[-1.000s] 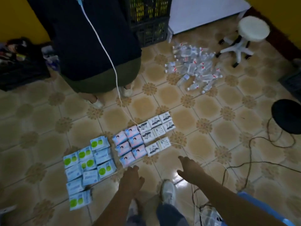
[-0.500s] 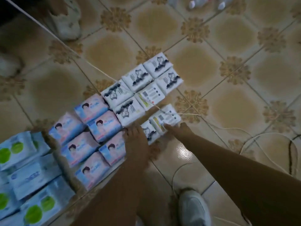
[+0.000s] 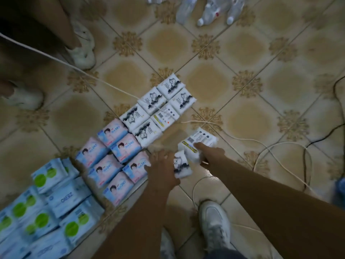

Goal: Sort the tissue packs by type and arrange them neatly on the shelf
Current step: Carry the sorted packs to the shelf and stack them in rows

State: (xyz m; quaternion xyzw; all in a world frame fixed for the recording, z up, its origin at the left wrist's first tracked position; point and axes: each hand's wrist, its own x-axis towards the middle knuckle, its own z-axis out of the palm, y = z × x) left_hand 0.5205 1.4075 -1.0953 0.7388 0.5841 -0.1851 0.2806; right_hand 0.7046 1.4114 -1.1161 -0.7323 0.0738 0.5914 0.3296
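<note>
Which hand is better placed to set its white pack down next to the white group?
Probably the right hand: its white pack lies nearer the white group. The left hand holds its small white pack farther back, beside the pink packs.

The white pack (image 3: 180, 163) I am holding in my left hand (image 3: 162, 170) and the one (image 3: 197, 146) in my right hand (image 3: 211, 153) are wrapped in thin soft plastic film, printed and crinkling slightly, like the pink packs (image 3: 113, 156) and the green-spotted packs (image 3: 46, 202), whose film is catching a dull sheen. The floor (image 3: 242, 53) is showing as glazed ceramic tile, smooth and glossy where light is reflecting beside my white shoe (image 3: 214, 225), which is looking like matt synthetic leather. The white cable (image 3: 280, 156) is lying as smooth plastic-coated cord, and the bottles (image 3: 205, 14) are showing clear plastic.
</note>
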